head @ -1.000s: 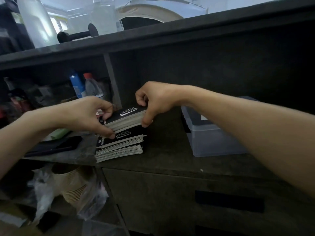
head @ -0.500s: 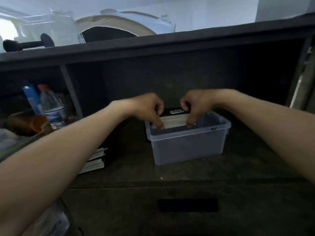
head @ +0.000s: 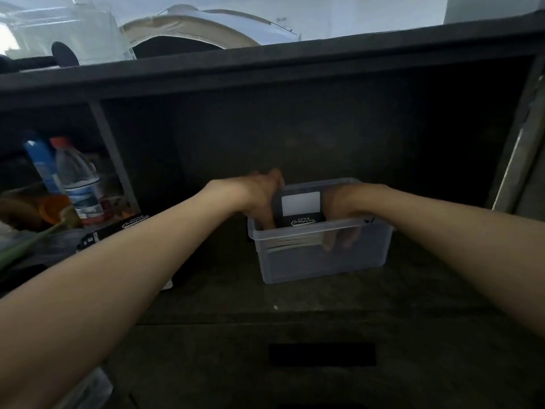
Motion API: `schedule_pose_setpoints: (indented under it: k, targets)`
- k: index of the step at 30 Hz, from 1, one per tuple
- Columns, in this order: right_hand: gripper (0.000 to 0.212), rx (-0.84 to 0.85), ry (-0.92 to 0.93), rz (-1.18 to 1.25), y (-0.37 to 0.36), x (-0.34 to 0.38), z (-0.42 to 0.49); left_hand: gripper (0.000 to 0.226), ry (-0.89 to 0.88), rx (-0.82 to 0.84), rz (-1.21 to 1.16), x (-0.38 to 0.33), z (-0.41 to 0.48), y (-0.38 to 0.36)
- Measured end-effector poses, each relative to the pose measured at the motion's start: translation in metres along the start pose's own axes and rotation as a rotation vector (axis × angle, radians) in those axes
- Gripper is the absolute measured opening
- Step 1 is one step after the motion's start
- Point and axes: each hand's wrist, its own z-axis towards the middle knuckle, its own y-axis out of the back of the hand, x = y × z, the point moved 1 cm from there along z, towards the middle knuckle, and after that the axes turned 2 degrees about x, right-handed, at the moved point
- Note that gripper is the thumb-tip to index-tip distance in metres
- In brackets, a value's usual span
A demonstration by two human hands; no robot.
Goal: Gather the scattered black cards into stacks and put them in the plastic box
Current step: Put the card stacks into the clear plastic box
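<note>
Both hands are down in the plastic box [head: 321, 261], left hand [head: 259, 199] and right hand [head: 342, 214] closed on the card stack [head: 300, 222], seating it; release next, then likely the remaining cards [head: 118, 228] outside.

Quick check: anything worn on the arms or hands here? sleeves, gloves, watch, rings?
Nothing worn shows. Both forearms are bare from the frame edge to the wrist: no sleeves, gloves, watch or bands. The left hand and right hand are bare too; rings cannot be ruled out, as the fingers are partly hidden and blurred.
</note>
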Motion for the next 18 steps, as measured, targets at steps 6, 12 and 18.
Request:
schedule_pose_setpoints:
  k: [6, 12, 18]
  targets:
    - [0.057, -0.091, -0.026, 0.014, -0.002, 0.007, 0.007, 0.084, -0.111, -0.029, -0.204, 0.006, 0.007, -0.004]
    - [0.05, -0.249, -0.007, -0.123, 0.011, 0.017, -0.034, 0.044, -0.139, -0.318, -0.246, 0.039, -0.017, 0.005]
    - [0.022, -0.798, 0.548, 0.149, 0.029, 0.088, -0.089, 0.021, -0.02, -0.306, -0.273, 0.142, -0.124, 0.021]
